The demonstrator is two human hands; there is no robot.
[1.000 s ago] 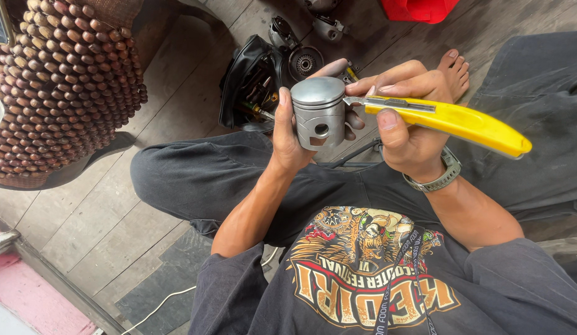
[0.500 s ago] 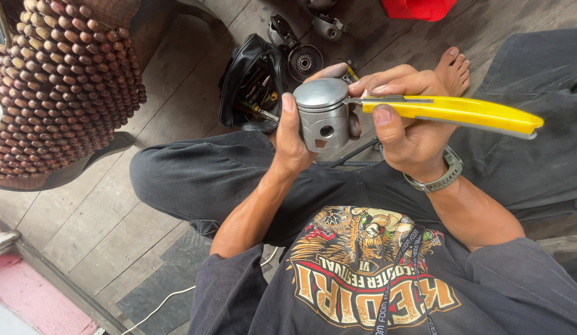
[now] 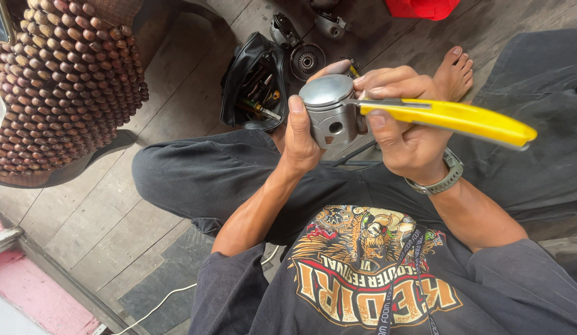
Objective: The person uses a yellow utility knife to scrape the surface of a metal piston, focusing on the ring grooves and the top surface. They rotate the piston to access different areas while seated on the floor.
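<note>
Grey metal piston (image 3: pixel 329 111): gripped by left hand (image 3: pixel 301 139). Yellow utility knife (image 3: pixel 450 118): clasped by right hand (image 3: pixel 406 133), now levelled from earlier downward tilt, blade set against piston crown edge.

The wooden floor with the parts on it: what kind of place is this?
Probably an informal repair spot at a home or small workshop. The person sits on a plank floor; an open black tool bag and loose engine parts lie there, and the left hand holds a metal piston.

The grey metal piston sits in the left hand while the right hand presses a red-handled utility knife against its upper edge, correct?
Not quite: the knife handle is yellow, not red. The head view shows the left hand holding the grey metal piston and the right hand pressing the yellow-handled utility knife against its upper edge.
</note>
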